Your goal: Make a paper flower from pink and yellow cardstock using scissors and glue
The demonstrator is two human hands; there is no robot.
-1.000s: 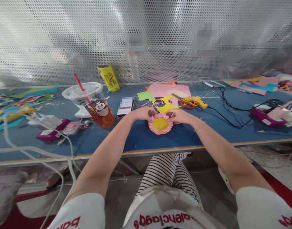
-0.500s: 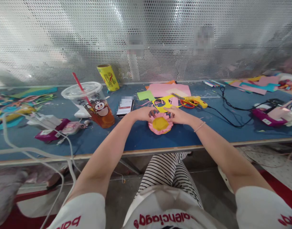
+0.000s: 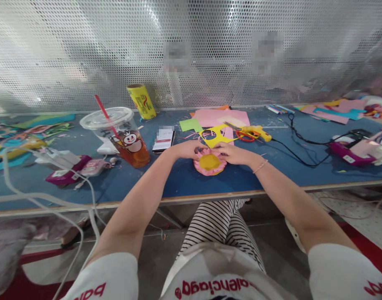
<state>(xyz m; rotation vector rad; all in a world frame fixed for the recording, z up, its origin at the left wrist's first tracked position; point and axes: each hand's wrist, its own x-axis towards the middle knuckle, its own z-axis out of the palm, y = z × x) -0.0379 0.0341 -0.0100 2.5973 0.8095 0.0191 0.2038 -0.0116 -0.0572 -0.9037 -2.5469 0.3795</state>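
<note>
A pink paper flower [image 3: 210,163] with a yellow centre lies on the blue table in front of me. My left hand [image 3: 192,149] grips its upper left rim, with the fingers curled at the pink petals. At the upper right rim, my right hand [image 3: 230,153] has its fingers bent over the petals and closed on them. Just beyond the hands is a yellow paper sheet [image 3: 225,139] with round holes cut in it. Orange-handled scissors [image 3: 244,136] lie across it, beside a yellow glue gun [image 3: 258,133].
A lidded cup of brown drink [image 3: 130,143] with a red straw stands at left, near a phone [image 3: 163,140]. Behind are a yellow can-like tube [image 3: 141,101] and pink paper [image 3: 220,117]. Cables and purple power strips [image 3: 68,170] lie on both sides. A perforated metal panel [image 3: 209,50] closes off the back.
My right hand has shifted slightly left and down, its fingers now bent closer over the flower's upper rim. The left hand and flower stay almost in place.
</note>
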